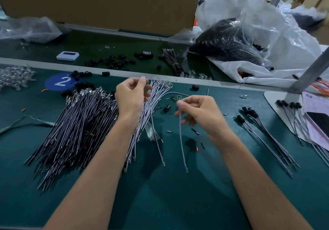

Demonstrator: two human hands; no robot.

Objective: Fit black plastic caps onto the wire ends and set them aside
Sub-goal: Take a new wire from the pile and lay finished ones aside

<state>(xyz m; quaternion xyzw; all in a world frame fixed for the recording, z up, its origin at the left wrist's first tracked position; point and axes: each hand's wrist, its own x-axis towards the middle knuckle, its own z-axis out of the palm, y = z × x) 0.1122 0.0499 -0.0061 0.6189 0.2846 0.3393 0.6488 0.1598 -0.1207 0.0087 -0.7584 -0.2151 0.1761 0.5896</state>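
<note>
Right hand (pixel 199 112): you pinched one wire (pixel 182 140), hanging free. Left hand (pixel 131 96): curled, contents unclear. Step, likely: pickup. Next needed: a black cap (pixel 195 87).

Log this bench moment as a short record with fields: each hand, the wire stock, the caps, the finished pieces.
left hand: fingers curled, thumb and forefinger together over the small wire bundle; what they pinch cannot be told
right hand: pinches a single wire near its top end; the wire hangs down
uncapped stock: large wire pile at left on the green table
loose black caps: scattered at the far side, beyond both hands
finished: capped wires lying at right, apart from the pile
</note>
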